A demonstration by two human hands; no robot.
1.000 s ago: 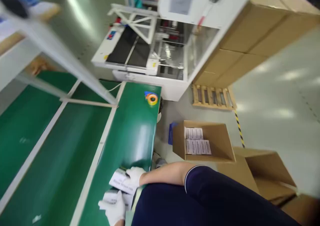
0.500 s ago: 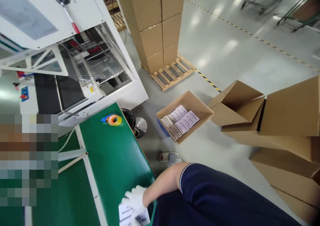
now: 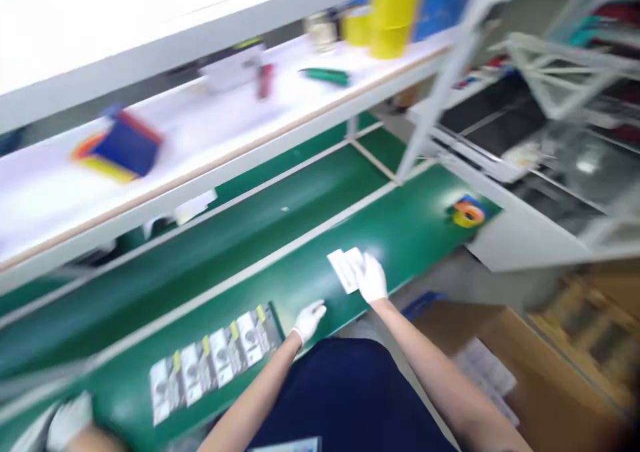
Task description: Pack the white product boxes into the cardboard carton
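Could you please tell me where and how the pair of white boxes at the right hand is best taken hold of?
Probably by the two outer long sides, pressed together, as the white boxes lie side by side. The right hand is at their right side; the left hand could come from the left, where green worktop leaves that long side open.
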